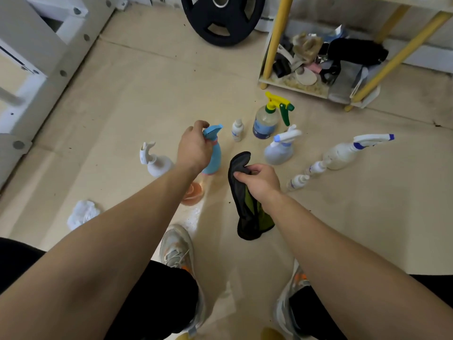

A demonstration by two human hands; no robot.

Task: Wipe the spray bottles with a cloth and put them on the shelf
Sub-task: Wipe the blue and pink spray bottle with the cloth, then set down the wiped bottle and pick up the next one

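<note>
While left hand [195,149] grips blue bottle [212,155] by neck, just off floor, right hand [261,181] clutches dark cloth [241,192]. Step: wiping abt to start. Next: bring cloth to bottle; shelf [294,85] well apart.

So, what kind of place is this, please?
Probably a home storage or workout room: a black weight plate stands on edge, a low yellow-legged shelf holds clutter, and spray bottles stand on the floor.
</note>
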